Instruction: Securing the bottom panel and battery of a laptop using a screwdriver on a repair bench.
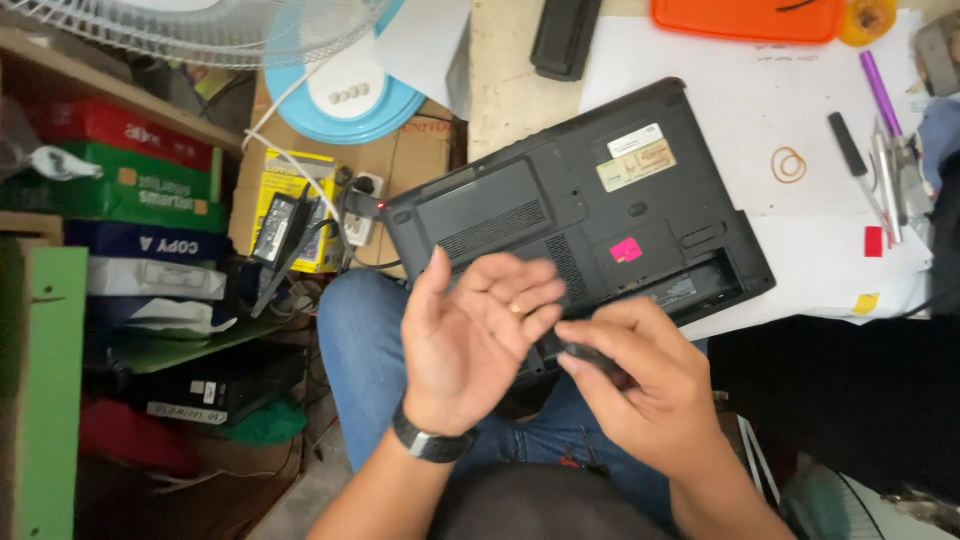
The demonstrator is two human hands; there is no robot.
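Right hand [655, 385] pinched on a small dark part [590, 357], left hand [470, 335] open palm-up beside it (empty), both just near of the upturned black laptop [580, 200] on the white-papered table [800, 270]; removal step, careful grip judged needed.

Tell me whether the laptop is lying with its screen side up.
No, the laptop lies bottom up, its vents, stickers and empty battery bay showing, on the table.

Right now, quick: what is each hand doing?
Left hand: open, palm up, holding nothing.
Right hand: fingers closed on a small dark object; what it is cannot be told.
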